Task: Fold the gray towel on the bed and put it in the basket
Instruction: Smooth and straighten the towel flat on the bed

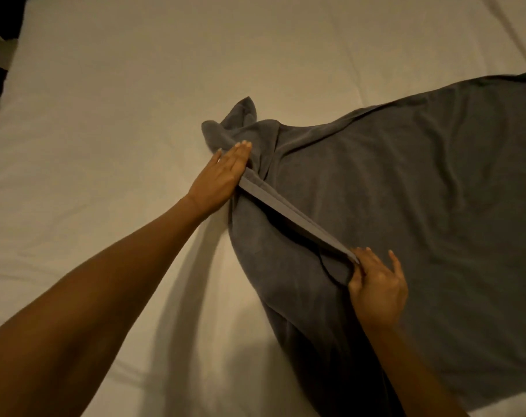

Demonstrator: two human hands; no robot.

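Gray towel (406, 188) lies spread over the right half of the bed (120, 115), running off toward its right edge and bunched at the end nearest the bed's middle. Its hemmed border (294, 216) is stretched taut between my hands. My left hand (222, 173) lies flat, fingers straight and together, pressing the border's far end down. My right hand (376, 284) pinches the near end between thumb and forefinger, other fingers lifted loose. White sheet creased beneath.
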